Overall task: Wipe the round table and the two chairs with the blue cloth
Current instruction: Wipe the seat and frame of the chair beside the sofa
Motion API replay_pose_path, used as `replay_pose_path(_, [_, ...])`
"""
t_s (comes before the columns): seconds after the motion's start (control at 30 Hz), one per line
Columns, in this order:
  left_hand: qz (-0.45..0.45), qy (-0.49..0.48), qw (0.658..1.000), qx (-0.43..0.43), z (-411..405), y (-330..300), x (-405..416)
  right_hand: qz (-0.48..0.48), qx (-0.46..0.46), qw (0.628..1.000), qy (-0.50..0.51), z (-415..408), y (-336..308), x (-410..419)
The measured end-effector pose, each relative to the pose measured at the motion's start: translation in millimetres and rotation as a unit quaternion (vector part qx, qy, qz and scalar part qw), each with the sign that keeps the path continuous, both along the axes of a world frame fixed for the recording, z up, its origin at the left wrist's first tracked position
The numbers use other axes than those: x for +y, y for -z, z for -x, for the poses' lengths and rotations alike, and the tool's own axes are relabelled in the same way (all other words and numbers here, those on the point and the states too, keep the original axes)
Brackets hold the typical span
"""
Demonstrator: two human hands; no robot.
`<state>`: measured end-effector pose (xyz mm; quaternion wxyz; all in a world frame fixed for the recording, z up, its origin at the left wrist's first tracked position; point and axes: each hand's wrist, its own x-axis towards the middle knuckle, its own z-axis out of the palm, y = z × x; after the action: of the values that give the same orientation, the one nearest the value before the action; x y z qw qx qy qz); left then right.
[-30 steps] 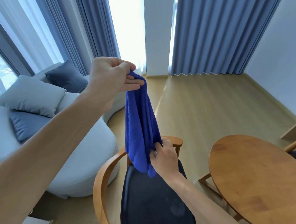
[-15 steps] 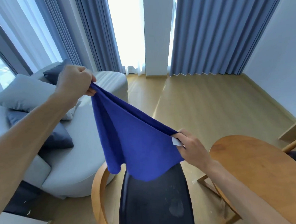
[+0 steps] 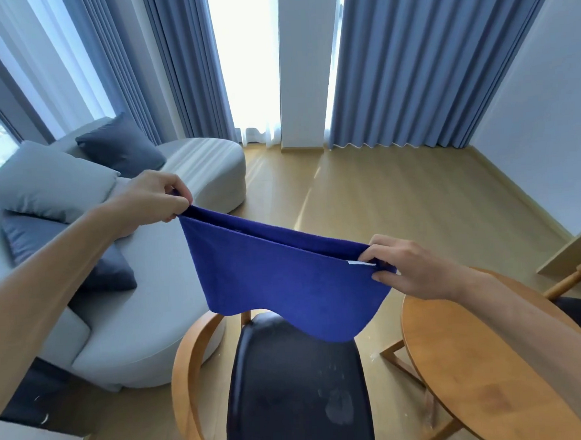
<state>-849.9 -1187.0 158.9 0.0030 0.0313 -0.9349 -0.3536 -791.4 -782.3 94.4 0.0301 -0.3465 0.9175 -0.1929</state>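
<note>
The blue cloth [image 3: 282,280] hangs folded double and stretched wide in the air between my hands. My left hand [image 3: 153,198] pinches its upper left corner. My right hand [image 3: 404,264] pinches the right corner, where a small white label shows. Directly below the cloth stands a chair [image 3: 294,387] with a black seat and a curved wooden frame; pale smudges mark the seat. The round wooden table [image 3: 486,377] is at the lower right, under my right forearm. Behind it, at the right edge, part of a second chair [image 3: 578,275] shows.
A curved grey sofa [image 3: 146,311] with grey and dark blue cushions fills the left side, close to the chair. Blue curtains [image 3: 425,61] hang along the far windows. Bare wooden floor [image 3: 399,207] stretches beyond the table. A white wall [image 3: 553,122] runs along the right.
The cloth went from hanging bunched from my raised left hand to spread wide. My left hand dropped and moved left, my right hand pulled its corner out to the right.
</note>
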Motion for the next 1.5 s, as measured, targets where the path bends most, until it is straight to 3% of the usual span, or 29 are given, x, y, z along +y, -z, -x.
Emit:
replay_pose_path(0.17, [0.105, 0.073, 0.992, 0.01, 3, -3, 3, -0.055, 0.023, 0.998, 0.009, 1, -8, 9])
replay_pose_path(0.43, [0.144, 0.113, 0.983, 0.024, 6, -10, 4, -0.077, 0.018, 0.996, 0.034, 5, -13, 18])
replay_pose_path(0.73, [0.141, 0.123, 0.982, 0.002, 3, -4, -4, -0.053, 0.067, 0.995, 0.052, 7, -13, 23])
replay_pose_path(0.87, [0.159, 0.134, 0.978, 0.008, 3, 0, -7, -0.05, 0.04, 0.997, 0.031, 6, -15, 27])
replay_pose_path(1.3, [0.159, 0.133, 0.975, -0.078, 3, 7, -18, -0.141, 0.134, 0.981, -0.023, 0, -20, 28])
replay_pose_path(1.5, [0.15, 0.075, 0.983, -0.069, 2, 17, -18, -0.195, 0.081, 0.975, -0.072, -2, -36, 29])
